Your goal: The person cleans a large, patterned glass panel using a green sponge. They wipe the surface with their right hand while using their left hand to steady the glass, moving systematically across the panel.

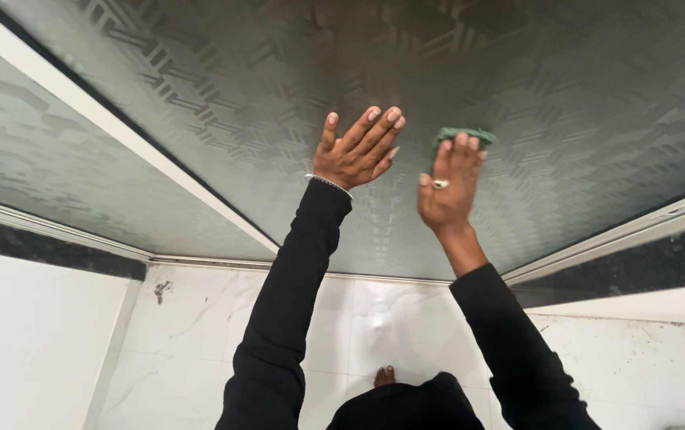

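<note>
- Your left hand (356,153): open flat, fingers spread, palm on patterned glass door (565,95), holding nothing.
- Your right hand (448,185): presses green cloth (463,136) vs. glass, just right of left hand.

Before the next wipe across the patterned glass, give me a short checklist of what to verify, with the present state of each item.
1. Green cloth under the right hand, pressed to the frosted glass panel: ok.
2. Left hand flat on the glass, fingers spread, holding nothing: ok.
3. Both hands apart, not crossing: ok.
4. White frame beside the left hand, out of the cloth's way: ok.
5. Bare foot on the white marble floor; whether the floor is wet: cannot tell.
6. Whether the glass under the cloth is clean: cannot tell.
</note>
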